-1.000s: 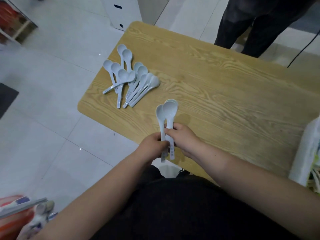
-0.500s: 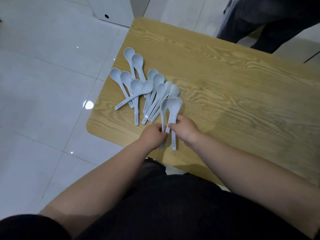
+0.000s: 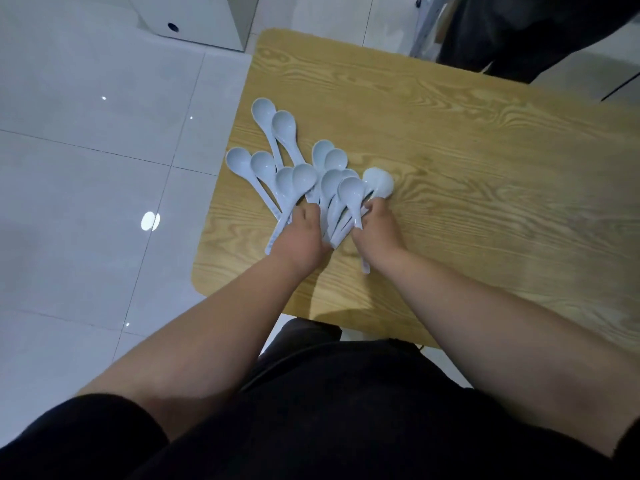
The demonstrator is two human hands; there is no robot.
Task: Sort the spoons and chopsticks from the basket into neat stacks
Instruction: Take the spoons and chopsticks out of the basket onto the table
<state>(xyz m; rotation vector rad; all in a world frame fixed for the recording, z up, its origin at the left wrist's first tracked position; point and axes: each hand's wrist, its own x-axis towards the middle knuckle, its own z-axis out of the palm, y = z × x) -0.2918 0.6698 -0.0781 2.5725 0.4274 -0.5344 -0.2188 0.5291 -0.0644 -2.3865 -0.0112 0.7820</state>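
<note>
At the corner of the light wood-grain table (image 3: 450, 133), the right hand (image 3: 375, 225) grips two pale blue plastic spoons (image 3: 378, 183), apart a second ago, now against the fanned pile of matching spoons (image 3: 298, 161), likely merging stacks; left hand (image 3: 304, 237) over the handles, grip hidden.

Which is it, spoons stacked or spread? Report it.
Spread: the spoons lie fanned and overlapping on the table, bowls at different angles, not nested in one stack.

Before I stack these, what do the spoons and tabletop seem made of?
The spoons: pale blue-white, smooth, glossy with soft highlights; likely melamine or plastic, glazed ceramic not excluded. The tabletop: light wood grain, matte, rounded corner; probably laminate or veneer, solid wood possible.
</note>
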